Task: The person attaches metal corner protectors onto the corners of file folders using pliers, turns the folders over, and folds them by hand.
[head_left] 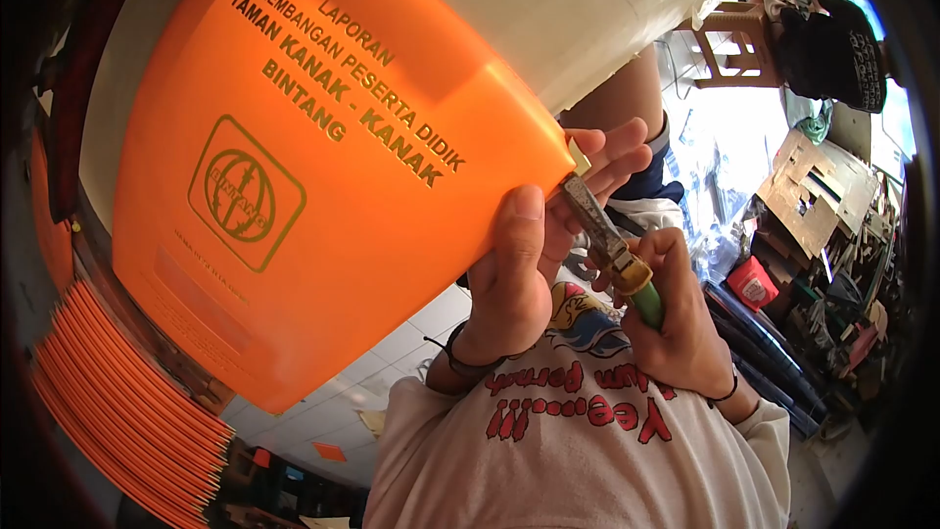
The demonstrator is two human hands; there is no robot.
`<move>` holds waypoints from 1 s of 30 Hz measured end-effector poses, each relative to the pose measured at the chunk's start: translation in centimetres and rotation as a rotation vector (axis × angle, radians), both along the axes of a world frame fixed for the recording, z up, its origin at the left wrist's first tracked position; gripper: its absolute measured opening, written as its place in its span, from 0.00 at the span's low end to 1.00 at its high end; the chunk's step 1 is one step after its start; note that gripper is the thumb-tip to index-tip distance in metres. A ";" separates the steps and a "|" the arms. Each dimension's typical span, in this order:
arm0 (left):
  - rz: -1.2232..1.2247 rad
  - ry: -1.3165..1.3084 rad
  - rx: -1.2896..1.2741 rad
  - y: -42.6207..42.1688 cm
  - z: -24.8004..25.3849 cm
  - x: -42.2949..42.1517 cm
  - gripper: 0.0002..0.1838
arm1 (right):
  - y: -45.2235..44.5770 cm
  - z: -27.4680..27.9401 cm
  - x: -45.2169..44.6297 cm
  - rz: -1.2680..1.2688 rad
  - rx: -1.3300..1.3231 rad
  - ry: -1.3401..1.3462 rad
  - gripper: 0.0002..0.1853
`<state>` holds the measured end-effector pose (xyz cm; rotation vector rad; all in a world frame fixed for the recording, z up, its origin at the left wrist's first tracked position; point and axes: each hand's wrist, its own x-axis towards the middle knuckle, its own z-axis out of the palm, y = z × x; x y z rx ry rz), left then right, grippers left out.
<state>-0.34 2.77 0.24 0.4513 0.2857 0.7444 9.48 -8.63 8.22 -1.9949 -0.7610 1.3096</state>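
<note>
A bright orange cover [392, 264] with gold and dark lettering and a round emblem fills the left and middle of the view. My left hand [519, 264] grips its lower right corner, thumb on the printed face and fingers behind. My right hand [681, 318] is closed around the green handle of a worn metal tool [599, 223], whose exact kind I cannot make out. The tool's metal end reaches up to the corner of the cover, close beside my left fingers.
Stacked orange covers [127, 411] stand at the lower left. A pale surface [548, 20] lies behind the cover. At the right are a brown stool [729, 44], a person in dark clothing [832, 54], cardboard scraps [808, 196] and a red packet [752, 283].
</note>
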 end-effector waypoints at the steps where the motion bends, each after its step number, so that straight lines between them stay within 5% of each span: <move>1: 0.003 0.000 0.002 0.0 0.0 0.0 0.28 | 0.4 0.2 -0.1 -0.032 -0.026 0.026 0.21; 5: 0.006 0.013 0.011 0.0 0.0 -0.2 0.28 | 1.3 0.5 0.2 0.131 -0.113 -0.030 0.17; 11: 0.027 0.010 0.019 -0.2 -0.1 0.2 0.28 | 1.5 0.5 0.5 0.160 -0.246 -0.050 0.27; 17: 0.040 0.047 0.055 -0.3 -0.3 0.1 0.28 | 1.6 -0.3 1.1 0.217 -0.199 0.045 0.20; 26: 0.027 0.066 0.017 -0.2 0.3 0.0 0.28 | -0.4 -0.4 -0.3 -0.090 -0.055 -0.019 0.16; 30: -0.009 -0.027 0.053 -0.1 -0.3 -0.3 0.26 | 0.7 0.8 1.0 0.211 -0.116 0.013 0.18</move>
